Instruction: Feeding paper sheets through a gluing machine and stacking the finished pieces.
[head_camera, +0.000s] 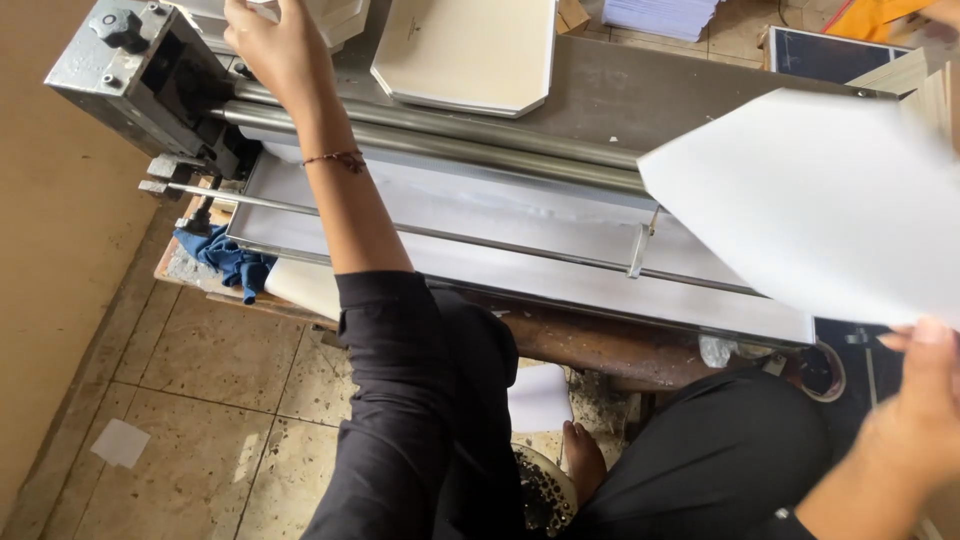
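Sheet (820, 200) of white paper pinched in rt hand (915, 400) grip, fanning up-left; lt hand (270, 45) grip unclear, on white board (330, 20).

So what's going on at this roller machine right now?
A person seated at a roller machine has both arms out. The left hand reaches over the steel rollers toward a white cut-corner sheet at the top edge. The right hand pinches the lower edge of a large white sheet held up in the air to the right. Another white cut-corner board lies on the machine bed behind the rollers, and a blue cloth hangs at the left end.
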